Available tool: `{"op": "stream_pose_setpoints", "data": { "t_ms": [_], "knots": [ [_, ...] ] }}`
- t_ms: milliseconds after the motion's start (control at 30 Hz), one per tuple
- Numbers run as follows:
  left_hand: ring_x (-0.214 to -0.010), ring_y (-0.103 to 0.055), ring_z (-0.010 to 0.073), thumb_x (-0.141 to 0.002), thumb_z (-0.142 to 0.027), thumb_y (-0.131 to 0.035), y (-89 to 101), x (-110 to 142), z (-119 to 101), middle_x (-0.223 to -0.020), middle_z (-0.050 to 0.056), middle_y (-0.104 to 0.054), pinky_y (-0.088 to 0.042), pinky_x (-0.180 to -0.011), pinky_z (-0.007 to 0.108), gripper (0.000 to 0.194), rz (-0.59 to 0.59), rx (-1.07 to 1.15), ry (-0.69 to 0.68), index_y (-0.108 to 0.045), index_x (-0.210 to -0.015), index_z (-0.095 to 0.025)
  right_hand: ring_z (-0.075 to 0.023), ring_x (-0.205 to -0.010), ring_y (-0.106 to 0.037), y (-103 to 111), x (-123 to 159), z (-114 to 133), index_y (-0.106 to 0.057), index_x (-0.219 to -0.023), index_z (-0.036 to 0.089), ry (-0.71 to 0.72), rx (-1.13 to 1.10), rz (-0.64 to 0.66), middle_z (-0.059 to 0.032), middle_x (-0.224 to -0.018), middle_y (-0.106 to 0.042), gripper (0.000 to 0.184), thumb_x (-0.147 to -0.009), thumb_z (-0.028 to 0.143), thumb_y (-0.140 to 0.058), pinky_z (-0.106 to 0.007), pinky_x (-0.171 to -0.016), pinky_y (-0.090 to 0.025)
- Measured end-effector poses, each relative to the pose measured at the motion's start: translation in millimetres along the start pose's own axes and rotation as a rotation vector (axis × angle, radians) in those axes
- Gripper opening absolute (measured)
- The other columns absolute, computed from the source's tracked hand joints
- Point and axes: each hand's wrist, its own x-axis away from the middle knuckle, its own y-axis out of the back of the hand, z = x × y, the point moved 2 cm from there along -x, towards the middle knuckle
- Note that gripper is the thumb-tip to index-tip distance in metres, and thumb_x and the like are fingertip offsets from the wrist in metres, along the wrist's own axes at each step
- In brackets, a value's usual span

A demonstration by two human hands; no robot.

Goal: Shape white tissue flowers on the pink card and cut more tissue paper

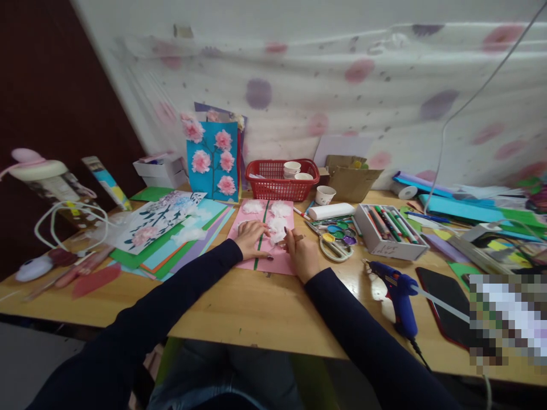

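Observation:
A pink card (247,212) with a green stem strip (267,213) down its middle lies on the table, and fluffy white flowers (253,206) sit on it. My left hand (253,241) rests flat across the card's left and middle part, fingers spread, next to one white flower (277,232). On the card's right edge my right hand (301,254) is closed in a pinch beside that same flower. A small brownish thing shows at its fingers, too blurred to name.
A blue glue gun (397,290), a dark phone (444,307), scissors (335,249) and a paint palette (341,234) lie to the right. Behind stand a red basket (280,188), a marker box (395,247) and a blue flower card (213,156). Coloured paper (183,253) is at left.

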Motion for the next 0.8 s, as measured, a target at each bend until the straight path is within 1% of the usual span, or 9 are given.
{"op": "stream_pose_setpoints", "data": {
  "t_ms": [100,167,233,333,433,533,633,733,800],
  "knots": [
    [-0.122,-0.038,0.0318,-0.054,-0.049,-0.077,-2.7,-0.9,2.5,-0.126,0.009,-0.052,-0.02,-0.102,0.049,0.057,-0.007,0.004,-0.003,-0.056,-0.099,-0.022,-0.0133,-0.05,-0.058,-3.8,1.8,2.7,-0.056,-0.076,0.017,0.069,0.075,0.019,-0.0057,-0.059,-0.066,0.04,-0.095,0.04,-0.029,-0.022,-0.047,-0.029],
    [-0.124,-0.036,0.0325,-0.054,-0.05,-0.076,-3.7,-1.6,3.1,-0.126,0.009,-0.051,-0.018,-0.104,0.051,0.059,0.004,0.018,0.009,-0.055,-0.101,-0.023,-0.0129,-0.05,-0.058,-5.8,2.0,3.9,-0.056,-0.076,0.017,0.087,0.102,0.023,-0.0055,-0.059,-0.066,0.038,-0.095,0.039,-0.032,-0.021,-0.048,-0.028],
    [-0.128,-0.032,0.0341,-0.053,-0.05,-0.076,-3.7,-2.3,2.7,-0.127,0.011,-0.051,-0.012,-0.105,0.055,0.064,0.018,0.034,0.03,-0.053,-0.105,-0.023,-0.013,-0.049,-0.058,-7.5,1.0,4.5,-0.056,-0.077,0.017,0.072,0.123,0.031,-0.0054,-0.059,-0.065,0.036,-0.095,0.037,-0.032,-0.021,-0.048,-0.028],
    [-0.131,-0.029,0.0356,-0.05,-0.049,-0.079,-2.2,-2.8,0.8,-0.127,0.015,-0.051,-0.003,-0.106,0.058,0.077,0.02,0.058,0.057,-0.047,-0.114,-0.02,-0.0151,-0.049,-0.059,-9.3,-3.2,5.3,-0.057,-0.082,0.016,0.026,0.176,0.043,-0.0074,-0.06,-0.066,0.036,-0.095,0.035,-0.03,-0.023,-0.046,-0.027],
    [-0.131,-0.03,0.0349,-0.049,-0.048,-0.079,-1.6,-2.9,0.0,-0.126,0.016,-0.054,0.001,-0.105,0.06,0.085,0.02,0.085,0.061,-0.041,-0.119,-0.02,-0.0179,-0.049,-0.06,-9.9,-11.7,8.0,-0.057,-0.083,0.014,0.014,0.208,0.048,-0.01,-0.06,-0.066,0.038,-0.095,0.034,-0.027,-0.025,-0.045,-0.027],
    [-0.129,-0.033,0.034,-0.049,-0.049,-0.078,-2.5,-2.9,1.2,-0.124,0.014,-0.056,0.001,-0.105,0.061,0.085,0.014,0.103,0.055,-0.04,-0.119,-0.021,-0.0192,-0.051,-0.061,-9.5,-24.1,11.4,-0.056,-0.082,0.014,0.027,0.161,0.041,-0.0113,-0.062,-0.066,0.041,-0.096,0.032,-0.023,-0.026,-0.047,-0.03],
    [-0.128,-0.036,0.0338,-0.049,-0.048,-0.078,-2.5,-2.9,2.2,-0.124,0.014,-0.057,0.001,-0.105,0.061,0.085,-0.006,0.116,0.058,-0.04,-0.12,-0.021,-0.0187,-0.05,-0.06,-8.5,-34.0,11.5,-0.056,-0.079,0.015,0.011,0.068,0.051,-0.0101,-0.06,-0.064,0.043,-0.095,0.033,-0.021,-0.026,-0.047,-0.033],
    [-0.129,-0.034,0.0346,-0.049,-0.048,-0.079,-1.1,-2.8,1.5,-0.127,0.015,-0.056,0.002,-0.105,0.061,0.088,0.007,0.117,0.073,-0.04,-0.122,-0.02,-0.0181,-0.047,-0.058,-5.9,-33.8,6.7,-0.055,-0.075,0.016,-0.016,-0.005,0.035,-0.0079,-0.056,-0.062,0.047,-0.094,0.038,-0.019,-0.026,-0.048,-0.036],
    [-0.13,-0.032,0.0352,-0.048,-0.05,-0.079,-0.1,-2.6,0.8,-0.127,0.016,-0.056,0.002,-0.105,0.061,0.091,0.015,0.107,0.083,-0.039,-0.124,-0.019,-0.0174,-0.046,-0.058,-3.9,-28.7,1.7,-0.054,-0.07,0.018,-0.059,-0.106,0.001,-0.0057,-0.052,-0.06,0.05,-0.093,0.044,-0.019,-0.026,-0.049,-0.038]
  ]
}}
